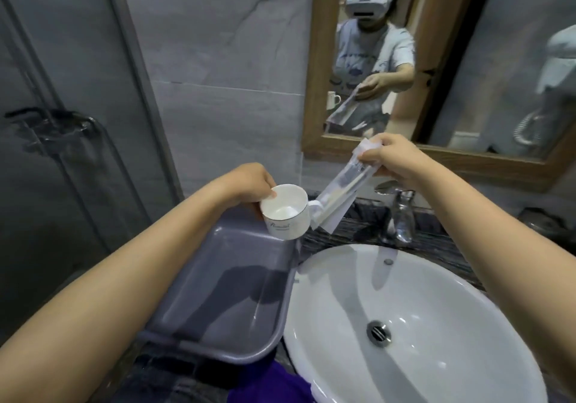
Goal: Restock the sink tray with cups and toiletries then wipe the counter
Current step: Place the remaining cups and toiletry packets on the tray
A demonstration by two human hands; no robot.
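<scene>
My left hand (249,184) grips a white cup (285,212) by its rim, held tilted above the far end of the grey tray (218,334). The tray lies on the dark counter left of the sink, and nothing shows inside it. My right hand (391,156) pinches the top of clear packets of toiletries (339,190), a toothbrush showing inside. The packets hang down to the left, their lower end beside the cup's handle.
A white oval sink (452,293) fills the lower right, with a chrome faucet (400,215) behind it on the dark marble counter (358,228). A purple cloth (274,384) lies at the near edge. A wood-framed mirror (311,91) hangs ahead; a glass shower door (62,122) stands left.
</scene>
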